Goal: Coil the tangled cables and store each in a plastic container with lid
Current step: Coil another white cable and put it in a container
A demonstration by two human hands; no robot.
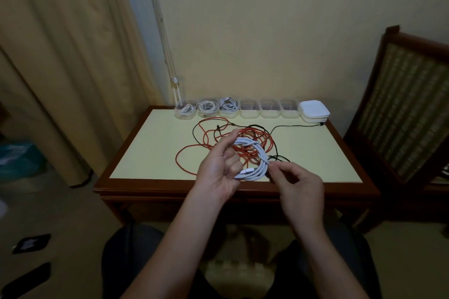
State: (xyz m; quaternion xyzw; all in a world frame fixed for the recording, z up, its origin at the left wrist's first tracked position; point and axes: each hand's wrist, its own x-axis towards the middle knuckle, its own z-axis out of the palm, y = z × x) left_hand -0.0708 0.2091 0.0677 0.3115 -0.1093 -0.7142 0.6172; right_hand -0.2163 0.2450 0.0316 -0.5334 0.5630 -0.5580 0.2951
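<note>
Six clear plastic containers (237, 110) stand in a row along the table's far edge: three hold one coiled white cable (207, 106) each, three hold none. One stack of white lids (314, 111) sits at the row's right end, perhaps four or five lids; the edges blur. Loose cables: one red cable (194, 150), one black cable (286, 126), possibly two, and one white coil (257, 162) held in two hands.
</note>
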